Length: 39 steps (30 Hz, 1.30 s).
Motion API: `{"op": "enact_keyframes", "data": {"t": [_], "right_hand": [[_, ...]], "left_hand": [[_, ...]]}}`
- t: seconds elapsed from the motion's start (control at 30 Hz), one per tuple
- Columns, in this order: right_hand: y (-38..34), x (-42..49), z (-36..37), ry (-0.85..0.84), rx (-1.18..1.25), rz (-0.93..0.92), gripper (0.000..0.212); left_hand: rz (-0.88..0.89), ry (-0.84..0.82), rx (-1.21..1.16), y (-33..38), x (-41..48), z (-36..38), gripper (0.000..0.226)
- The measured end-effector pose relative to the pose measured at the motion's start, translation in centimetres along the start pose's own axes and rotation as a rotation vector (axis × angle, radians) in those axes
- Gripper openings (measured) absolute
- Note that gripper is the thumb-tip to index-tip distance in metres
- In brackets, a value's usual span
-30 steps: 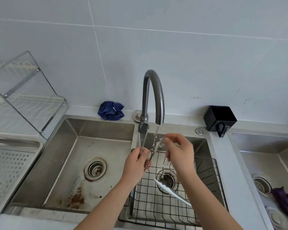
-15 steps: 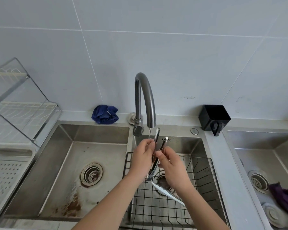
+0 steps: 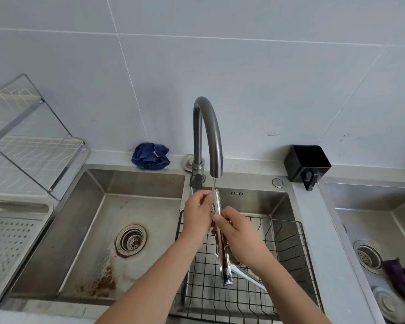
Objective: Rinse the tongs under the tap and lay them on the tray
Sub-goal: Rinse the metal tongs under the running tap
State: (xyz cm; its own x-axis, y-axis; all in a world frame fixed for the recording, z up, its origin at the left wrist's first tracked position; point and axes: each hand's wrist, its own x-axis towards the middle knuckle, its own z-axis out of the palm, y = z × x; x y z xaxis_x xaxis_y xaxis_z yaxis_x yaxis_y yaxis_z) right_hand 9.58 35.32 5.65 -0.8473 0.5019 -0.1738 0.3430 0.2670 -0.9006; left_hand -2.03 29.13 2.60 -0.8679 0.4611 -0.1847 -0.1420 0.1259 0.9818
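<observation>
While a thin stream falls from the curved grey metal tap (image 3: 207,134), the left hand (image 3: 198,215) and right hand (image 3: 240,235) each have a closed grip on the shiny steel tongs (image 3: 221,239), held over the black wire basket (image 3: 288,244) in the right-hand basin. A crumpled blue cloth (image 3: 150,156) lies on the surface behind, a black plastic holder (image 3: 306,163) to the right, and the perforated steel tray (image 3: 7,242) far left.

the left basin (image 3: 80,230) lies bare down to its drain (image 3: 131,239) — open room for a hand. the right basin is filled by a wire rack (image 3: 288,249), and both hands with the tongs (image 3: 222,242) crowd its back edge under the tap (image 3: 207,136). a blue cloth (image 3: 150,156) and a black holder (image 3: 306,163) sit on the back ledge — the strip between basins is clear.
</observation>
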Motion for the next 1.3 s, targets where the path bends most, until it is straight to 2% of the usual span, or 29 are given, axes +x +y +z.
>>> {"op": "enact_keyframes", "data": {"t": [0.23, 0.37, 0.5, 0.63, 0.73, 0.83, 0.97, 1.03, 1.17, 1.23, 1.3], "right_hand": [[-0.2, 0.5, 0.1, 0.069, 0.031, -0.003, 0.029], [-1.2, 2.0, 0.3, 0.074, 0.152, 0.032, 0.023], [-2.1, 4.1, 1.0, 0.093, 0.153, 0.051, 0.023], [-2.8, 6.1, 1.5, 0.137, 0.099, 0.024, 0.032], [-3.3, 7.2, 1.5, 0.126, 0.029, 0.006, 0.041], [-3.5, 8.0, 1.9, 0.066, -0.091, -0.001, 0.048], [-2.3, 7.7, 2.7, -0.017, -0.211, -0.011, 0.042], [-1.3, 7.4, 3.0, 0.005, -0.385, -0.078, 0.044], [-1.2, 7.6, 2.8, 0.136, -0.699, -0.194, 0.048], [-1.8, 7.8, 2.1, 0.091, -0.628, -0.087, 0.050], [-2.2, 8.0, 0.9, -0.059, -0.293, 0.115, 0.055]], "left_hand": [[-0.080, 0.009, 0.016, 0.2, 0.3, 0.1, 0.035], [-0.232, 0.016, -0.191, 0.8, 0.9, -0.6, 0.030], [-0.348, -0.093, -0.424, 1.8, 1.5, -1.5, 0.011], [-0.346, -0.289, -0.678, 2.1, 2.3, -2.8, 0.029], [-0.271, -0.351, -0.645, 2.2, 3.0, -3.3, 0.023], [-0.288, -0.269, -0.616, 2.7, 3.5, -3.2, 0.016], [-0.320, -0.040, -0.762, 3.2, 4.6, -3.0, 0.018], [-0.328, 0.040, -0.824, 3.7, 4.8, -3.0, 0.008], [-0.376, 0.060, -0.926, 4.0, 4.7, -2.6, 0.011], [-0.406, 0.026, -0.936, 4.1, 4.6, -2.1, 0.016], [-0.412, -0.038, -0.924, 4.2, 4.5, -1.5, 0.022]]}}
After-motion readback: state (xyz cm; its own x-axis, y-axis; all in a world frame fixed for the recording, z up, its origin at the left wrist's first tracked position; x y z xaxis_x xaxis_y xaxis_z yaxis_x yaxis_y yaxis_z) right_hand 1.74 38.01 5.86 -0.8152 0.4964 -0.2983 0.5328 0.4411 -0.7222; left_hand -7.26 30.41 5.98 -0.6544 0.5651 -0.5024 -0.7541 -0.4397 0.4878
